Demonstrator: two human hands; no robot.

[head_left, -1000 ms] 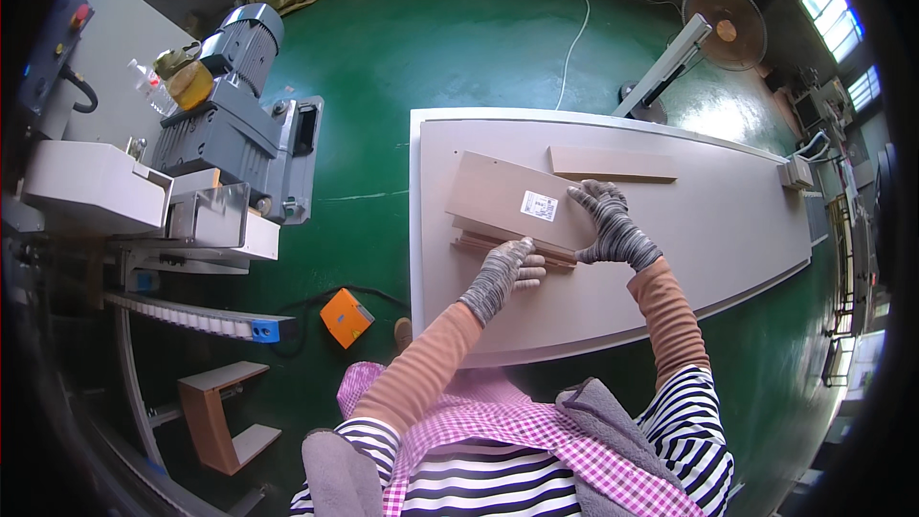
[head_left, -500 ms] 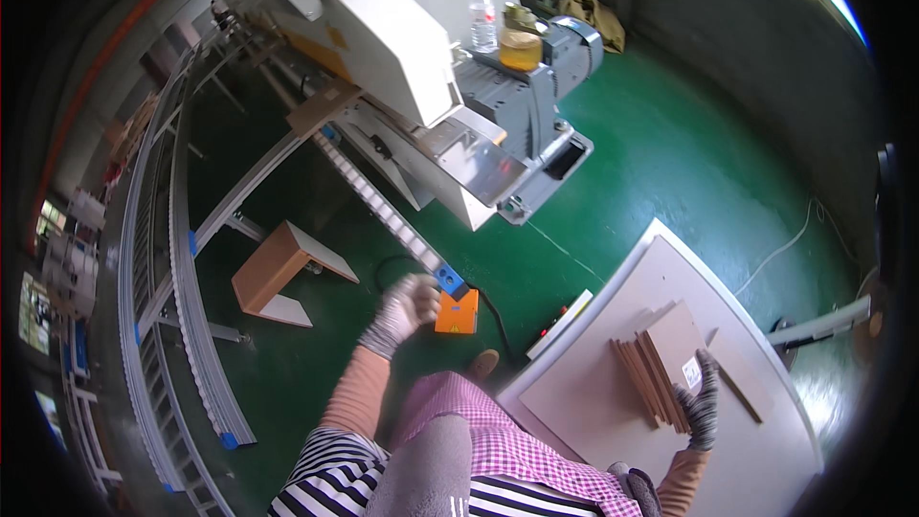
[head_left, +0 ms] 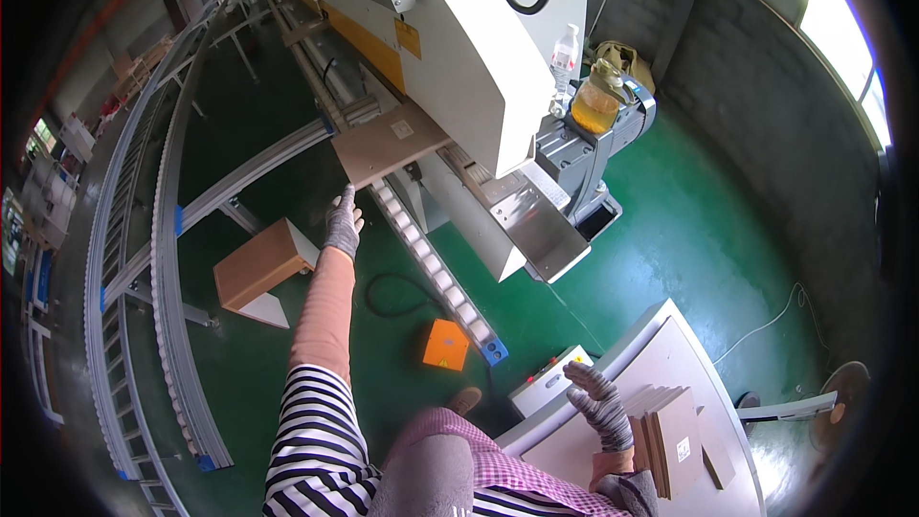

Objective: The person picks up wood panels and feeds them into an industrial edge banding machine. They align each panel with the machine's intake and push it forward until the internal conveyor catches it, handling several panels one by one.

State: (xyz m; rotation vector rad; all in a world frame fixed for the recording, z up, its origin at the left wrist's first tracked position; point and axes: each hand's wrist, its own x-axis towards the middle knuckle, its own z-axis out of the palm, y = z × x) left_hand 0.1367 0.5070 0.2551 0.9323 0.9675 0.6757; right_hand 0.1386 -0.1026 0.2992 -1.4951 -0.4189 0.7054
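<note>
My left hand (head_left: 343,223), in a grey knit glove, reaches forward with its fingers stretched out. Its fingertips meet the near corner of a flat brown board (head_left: 391,146) with a white label. The board lies across the roller rail (head_left: 436,271) and runs up against the large white machine (head_left: 488,48). My right hand (head_left: 603,409), gloved alike, is raised with the fingers spread and nothing in them. Just beside it, a stack of brown boards (head_left: 676,440) with a label on its face rests on a pale table (head_left: 661,335).
Left of me stand long roller conveyors (head_left: 170,278). A brown and white panel piece (head_left: 263,266) sits on the green floor near an orange box (head_left: 446,345). A bottle (head_left: 566,50) and a jar of amber liquid (head_left: 595,107) stand by the grey motor (head_left: 627,124).
My left hand has moved forward from the rail's near end to the labelled board and uncurled its fingers. My right hand has come off the stack and moved left. The view has shifted.
</note>
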